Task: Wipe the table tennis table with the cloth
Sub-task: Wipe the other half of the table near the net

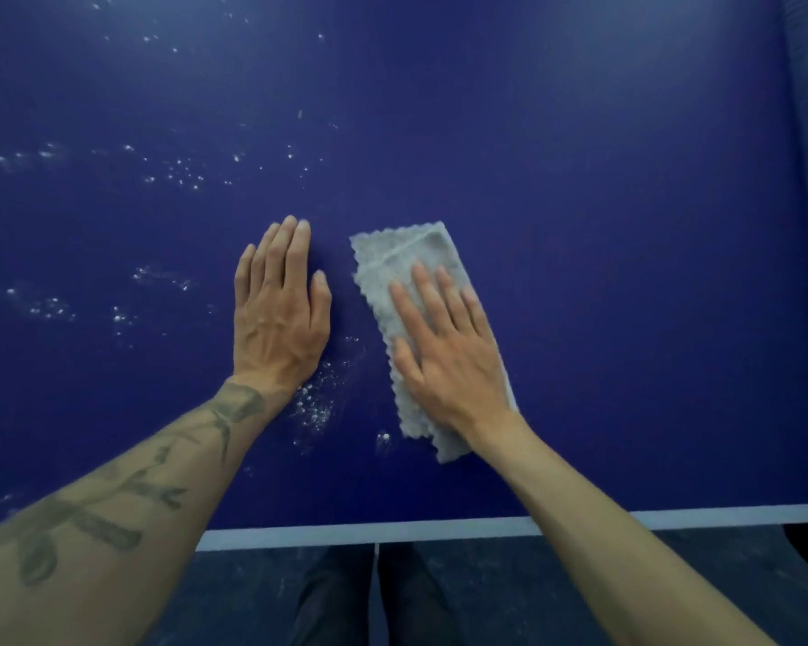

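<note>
The dark blue table tennis table (579, 179) fills most of the view. A folded grey cloth (400, 268) lies flat on it, right of centre. My right hand (444, 352) presses on the cloth with straight, spread fingers, covering its lower half. Just left of the cloth, my left hand (278, 310) rests flat on the bare table, fingers straight and together, not touching the cloth. White powdery specks (316, 405) lie between the two hands near my left wrist, and more white specks (183, 174) are scattered over the left half of the table.
The table's white edge line (393, 533) runs along the near side, with dark floor (253, 594) and my legs below it. The table's right edge (787, 226) shows at far right. The right half of the surface shows no specks.
</note>
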A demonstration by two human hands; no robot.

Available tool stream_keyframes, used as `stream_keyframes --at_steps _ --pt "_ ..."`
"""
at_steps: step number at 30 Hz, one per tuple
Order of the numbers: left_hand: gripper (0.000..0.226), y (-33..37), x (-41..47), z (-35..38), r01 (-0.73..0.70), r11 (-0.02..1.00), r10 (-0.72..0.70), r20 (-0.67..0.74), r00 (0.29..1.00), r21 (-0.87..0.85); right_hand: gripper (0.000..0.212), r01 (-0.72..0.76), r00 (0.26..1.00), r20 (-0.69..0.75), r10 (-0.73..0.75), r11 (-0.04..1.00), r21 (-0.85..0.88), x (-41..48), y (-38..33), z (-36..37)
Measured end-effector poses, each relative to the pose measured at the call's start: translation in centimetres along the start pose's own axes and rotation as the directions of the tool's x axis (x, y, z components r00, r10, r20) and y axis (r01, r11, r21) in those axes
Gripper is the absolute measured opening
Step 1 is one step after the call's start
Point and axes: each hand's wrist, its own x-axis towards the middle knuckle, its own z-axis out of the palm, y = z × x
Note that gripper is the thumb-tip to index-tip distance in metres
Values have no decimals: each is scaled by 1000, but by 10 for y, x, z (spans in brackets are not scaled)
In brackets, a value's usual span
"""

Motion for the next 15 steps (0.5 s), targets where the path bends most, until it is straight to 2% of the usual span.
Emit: stream_keyframes --at_steps 2,5,8,11,13,15 --pt "56 -1 -32 -9 -14 1000 14 22 1000 18 67 -27 1000 12 28 999 -34 -27 29 -7" --pt "57 -2 -75 -9 -49 996 41 99 994 77 67 -272 962 30 273 962 -26 -39 62 -21" --pt "58 -5 -90 2 -43 994 29 129 991 104 68 -403 915 20 403 915 34 -16 38 -18" --pt "58 -10 -91 10 -41 994 31 102 994 100 69 -299 954 2 299 952 65 -2 -11 1" --pt "58 -12 -92 11 -41 994 33 84 996 97 69 -117 993 1 117 991 70 -14 -40 11" --pt "57 -10 -92 11 -40 995 33 74 997 95 68 29 1000 7 -30 997 76 -39 -44 13"
